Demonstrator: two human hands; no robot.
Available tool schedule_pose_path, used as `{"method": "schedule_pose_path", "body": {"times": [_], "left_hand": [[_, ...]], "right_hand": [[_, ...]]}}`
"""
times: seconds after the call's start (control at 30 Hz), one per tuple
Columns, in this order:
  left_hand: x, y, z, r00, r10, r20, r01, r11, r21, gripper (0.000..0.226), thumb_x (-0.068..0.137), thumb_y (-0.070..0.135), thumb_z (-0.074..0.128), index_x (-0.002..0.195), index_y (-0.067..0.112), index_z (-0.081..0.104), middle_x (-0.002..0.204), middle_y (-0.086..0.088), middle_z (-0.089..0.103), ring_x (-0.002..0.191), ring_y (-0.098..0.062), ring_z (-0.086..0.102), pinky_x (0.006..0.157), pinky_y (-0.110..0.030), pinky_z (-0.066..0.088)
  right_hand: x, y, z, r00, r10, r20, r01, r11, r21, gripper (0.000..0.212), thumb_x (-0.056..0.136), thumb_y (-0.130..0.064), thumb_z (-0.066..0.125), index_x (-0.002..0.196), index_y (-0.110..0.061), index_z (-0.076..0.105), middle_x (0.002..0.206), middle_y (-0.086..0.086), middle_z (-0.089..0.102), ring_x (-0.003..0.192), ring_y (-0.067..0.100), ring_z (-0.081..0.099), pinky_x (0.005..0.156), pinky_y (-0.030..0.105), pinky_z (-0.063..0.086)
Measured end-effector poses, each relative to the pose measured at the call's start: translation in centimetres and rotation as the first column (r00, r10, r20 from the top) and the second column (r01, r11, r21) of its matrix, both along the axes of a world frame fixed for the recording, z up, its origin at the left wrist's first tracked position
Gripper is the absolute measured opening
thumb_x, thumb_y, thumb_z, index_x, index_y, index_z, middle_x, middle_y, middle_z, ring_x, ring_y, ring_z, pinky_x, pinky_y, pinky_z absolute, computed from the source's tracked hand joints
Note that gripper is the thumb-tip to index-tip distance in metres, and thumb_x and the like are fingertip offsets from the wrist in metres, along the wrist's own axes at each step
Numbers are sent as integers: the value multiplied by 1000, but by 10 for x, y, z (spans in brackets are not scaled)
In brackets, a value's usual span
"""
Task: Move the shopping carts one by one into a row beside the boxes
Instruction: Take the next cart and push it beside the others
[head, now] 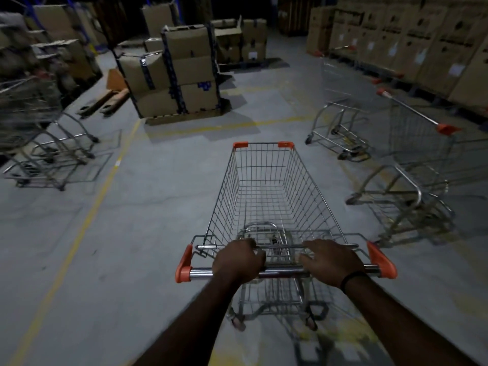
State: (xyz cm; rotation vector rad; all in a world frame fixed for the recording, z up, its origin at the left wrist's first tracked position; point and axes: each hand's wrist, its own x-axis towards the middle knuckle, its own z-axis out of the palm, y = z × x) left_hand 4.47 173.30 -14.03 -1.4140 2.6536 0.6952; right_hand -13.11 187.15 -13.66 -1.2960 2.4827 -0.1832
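**A:** What do we have in our hands?

**B:** Our left hand (237, 260) is curled round the handle bar (285, 272) of the cart (264, 191), left of the bar's middle. Our right hand (331, 262) lies on the same bar just beside it, palm down, fingers reaching forward. We cannot tell whether that hand clamps the bar or only rests there. A black wristband (352, 280) sits on that wrist.

**A:** Where is the cart from our grip?

**B:** Its wire basket runs straight ahead of both hands, with 2 orange caps at the far corners.

**A:** And around us?

**B:** Ahead and right of the grip stand 2 others, the near parked cart (417, 167) and the farther parked cart (340, 138), both close beside the wall of boxes (422, 43). Ahead and left of the grip is a strapped pallet stack (179, 75). Well off to the left are the blurred carts (39, 128). A yellow floor line (79, 220) runs left of our left hand.
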Motion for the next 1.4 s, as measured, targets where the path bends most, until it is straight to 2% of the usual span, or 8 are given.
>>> {"method": "schedule_pose_path", "body": {"times": [0.37,0.53,0.7,0.83,0.97,1.03,1.17,1.4], "left_hand": [[2,-105,-1,998,59,3,-59,998,21,50,86,57,50,123,26,63,122,-5,67,112,-27,62,93,-39,49],[-10,-155,-6,994,105,44,-106,994,28,60,81,62,47,128,26,59,129,-8,62,117,-29,57,97,-44,47],[-27,-210,-9,985,168,50,-171,983,63,65,80,65,47,131,26,57,128,-8,61,114,-27,59,91,-42,49],[-39,-266,-8,981,193,22,-194,971,141,78,73,75,47,126,20,62,113,-2,70,107,-23,63,92,-41,52],[-50,-323,-3,970,243,-20,-233,950,205,70,82,69,58,131,19,61,124,-6,68,112,-22,63,97,-35,49],[-56,-347,-3,957,289,-20,-280,942,183,66,86,62,59,135,18,59,131,-7,65,119,-23,60,98,-33,47],[-66,-391,-3,920,392,12,-391,915,102,75,82,68,50,143,23,53,139,-7,59,124,-25,57,99,-38,48],[-72,-466,-4,850,526,28,-527,848,56,63,79,65,48,126,25,62,128,-6,64,115,-26,61,92,-39,51]], "right_hand": [[-5,-115,1,998,56,-35,-56,998,-19,43,91,-54,51,122,-28,66,132,-6,64,121,19,57,100,37,47],[-20,-169,2,993,100,-57,-102,994,-29,41,91,-52,52,119,-26,68,127,-4,66,118,19,59,97,35,48],[-48,-238,1,981,183,-66,-184,983,-10,40,92,-53,51,118,-27,68,125,-3,66,116,20,59,94,35,48],[-71,-303,2,968,247,-40,-248,968,-31,56,84,-62,43,122,-28,67,125,-3,68,116,22,61,94,36,50],[-91,-373,1,946,320,-57,-323,945,-45,66,74,-66,31,109,-27,70,112,-1,70,105,23,64,84,35,52],[-100,-409,2,930,362,-63,-364,931,-30,61,78,-62,36,114,-26,69,115,0,69,108,23,63,86,35,52],[-113,-477,1,892,447,-70,-449,894,-12,54,87,-58,43,122,-24,67,124,1,67,115,23,60,92,35,50],[-123,-586,-4,834,548,-67,-550,835,-15,60,83,-64,41,128,-31,64,131,-5,64,122,20,58,99,37,48]]}}
